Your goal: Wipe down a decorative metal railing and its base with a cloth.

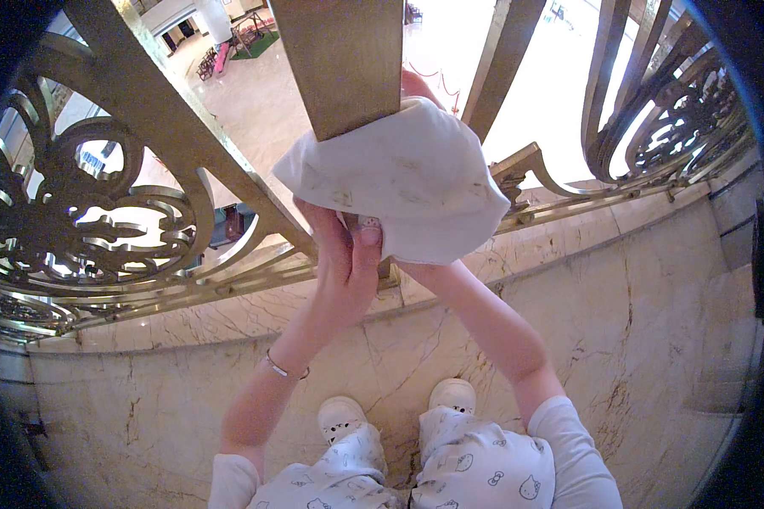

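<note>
A white cloth (401, 184) with dark smudges is bunched against a broad brass-coloured metal post (344, 63) of a railing. My left hand (353, 245) is at the cloth's lower left edge, thumb pressed at the edge and the other fingers running under it beside the post. The thumbnail carries a decoration. My right forearm passes beneath the cloth, which hides most of my right hand (420, 88); a bit of skin shows beyond the cloth, at the post's right side. The fingers of that hand are out of sight.
Ornate scrollwork panels (127, 210) flank the post, with slanted bars (509, 57) to its right. The railing stands on a marble curb (566, 242). A lower hall floor (254, 114) shows through the gaps. White shoes (340, 417) stand on the marble floor (184, 394).
</note>
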The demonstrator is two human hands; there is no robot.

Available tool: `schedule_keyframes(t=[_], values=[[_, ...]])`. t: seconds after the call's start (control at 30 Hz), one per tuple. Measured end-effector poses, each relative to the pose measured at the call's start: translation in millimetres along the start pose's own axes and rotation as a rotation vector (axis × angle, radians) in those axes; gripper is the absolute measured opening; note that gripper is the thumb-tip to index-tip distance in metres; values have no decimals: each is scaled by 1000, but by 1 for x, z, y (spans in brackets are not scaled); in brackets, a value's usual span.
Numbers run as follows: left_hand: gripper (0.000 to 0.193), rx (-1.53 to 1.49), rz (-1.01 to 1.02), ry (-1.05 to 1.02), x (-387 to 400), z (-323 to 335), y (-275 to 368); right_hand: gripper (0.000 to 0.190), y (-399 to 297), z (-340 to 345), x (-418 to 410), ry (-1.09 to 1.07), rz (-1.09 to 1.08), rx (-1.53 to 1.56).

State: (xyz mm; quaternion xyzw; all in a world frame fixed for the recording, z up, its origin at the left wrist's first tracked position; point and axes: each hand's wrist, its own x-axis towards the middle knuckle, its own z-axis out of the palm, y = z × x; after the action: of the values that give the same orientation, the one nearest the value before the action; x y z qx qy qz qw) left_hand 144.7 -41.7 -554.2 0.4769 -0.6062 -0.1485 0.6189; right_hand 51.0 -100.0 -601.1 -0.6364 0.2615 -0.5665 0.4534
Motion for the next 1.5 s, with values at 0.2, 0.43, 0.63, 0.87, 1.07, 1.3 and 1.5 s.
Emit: schedule_keyframes(t=[0.2,0.43,0.63,0.87,1.07,1.3,1.5], values=[[43,-474,-486,-60,-18,6,-23,51,10,-3,-17,-80,94,-15],[38,-269,-668,-208,-72,11,-94,51,49,-7,-53,-114,289,6],[33,-38,-553,-230,-93,9,-110,43,52,17,-41,145,-19,42],[40,-63,-552,-257,-78,4,-69,45,32,9,-46,43,21,-16],[52,703,25,-439,-80,-23,-91,46,19,12,-33,-53,52,-51],[46,254,195,-116,19,-13,-12,48,11,7,19,-155,87,-113],[47,-25,-196,-129,8,-2,-12,49,-11,-2,0,-250,123,-163]])
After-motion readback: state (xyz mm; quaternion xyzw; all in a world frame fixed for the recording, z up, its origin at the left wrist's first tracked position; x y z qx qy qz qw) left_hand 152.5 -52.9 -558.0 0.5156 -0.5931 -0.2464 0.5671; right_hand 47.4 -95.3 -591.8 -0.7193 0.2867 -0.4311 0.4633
